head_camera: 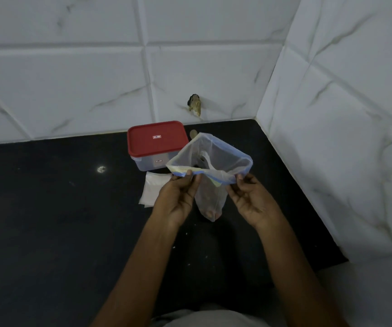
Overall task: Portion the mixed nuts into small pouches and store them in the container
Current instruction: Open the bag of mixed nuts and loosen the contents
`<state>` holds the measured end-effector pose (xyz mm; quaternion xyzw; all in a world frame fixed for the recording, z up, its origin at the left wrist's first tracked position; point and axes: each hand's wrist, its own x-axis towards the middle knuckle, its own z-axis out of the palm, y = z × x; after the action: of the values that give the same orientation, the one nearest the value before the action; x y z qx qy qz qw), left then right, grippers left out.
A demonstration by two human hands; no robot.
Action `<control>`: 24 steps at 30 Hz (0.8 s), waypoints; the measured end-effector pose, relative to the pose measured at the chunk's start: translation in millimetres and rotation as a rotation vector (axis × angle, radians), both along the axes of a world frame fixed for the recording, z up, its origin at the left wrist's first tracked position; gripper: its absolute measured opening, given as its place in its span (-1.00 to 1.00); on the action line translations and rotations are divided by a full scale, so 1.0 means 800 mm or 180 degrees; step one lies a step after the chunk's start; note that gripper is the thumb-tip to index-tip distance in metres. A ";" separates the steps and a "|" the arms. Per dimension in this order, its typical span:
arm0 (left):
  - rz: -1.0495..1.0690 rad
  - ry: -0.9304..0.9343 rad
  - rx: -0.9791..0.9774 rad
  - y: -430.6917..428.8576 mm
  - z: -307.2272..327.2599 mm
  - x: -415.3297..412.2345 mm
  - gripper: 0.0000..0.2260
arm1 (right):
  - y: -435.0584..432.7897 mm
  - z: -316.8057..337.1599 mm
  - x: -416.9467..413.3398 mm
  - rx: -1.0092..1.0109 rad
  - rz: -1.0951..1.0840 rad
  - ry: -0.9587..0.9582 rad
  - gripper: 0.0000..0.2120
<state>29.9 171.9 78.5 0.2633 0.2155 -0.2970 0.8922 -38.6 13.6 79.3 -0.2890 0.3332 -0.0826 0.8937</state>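
While the left hand (178, 197) and right hand (249, 199) pinch its rim, the bag of nuts (210, 159) hangs open over the counter (48, 220), in front of the lidded container (157, 142) near the back edge, beside flat pouches (152, 187).

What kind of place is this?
Probably a home kitchen, at a counter corner. A dark stone countertop meets white marble-look wall tiles on two sides. A red-lidded plastic food container stands by the back wall, just behind an open zip bag.
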 end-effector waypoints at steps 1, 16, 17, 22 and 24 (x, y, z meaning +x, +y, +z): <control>0.0091 0.0167 -0.0227 0.000 0.000 -0.001 -0.80 | 0.003 0.001 0.000 0.0368 -0.0117 -0.0076 -0.82; -0.0101 0.0069 -0.0795 -0.010 -0.005 -0.011 -0.47 | 0.023 0.003 -0.004 0.0448 0.0176 -0.0387 -0.80; -0.0059 0.0131 -0.0897 -0.011 -0.006 -0.011 -0.49 | 0.024 0.004 -0.003 0.0462 0.0133 -0.0398 -0.80; 0.0120 0.0270 -0.0924 -0.014 -0.011 -0.010 -0.59 | 0.033 0.003 -0.003 0.0712 0.0052 -0.0468 -0.80; 0.0070 -0.0010 -0.0499 -0.011 -0.008 -0.009 -0.63 | 0.032 0.003 -0.003 0.0385 0.0297 -0.0442 -0.77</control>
<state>23.1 163.2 72.1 0.1907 0.1931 -0.3027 0.9136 -41.4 38.9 81.5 -0.2433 0.2610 -0.0404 0.9333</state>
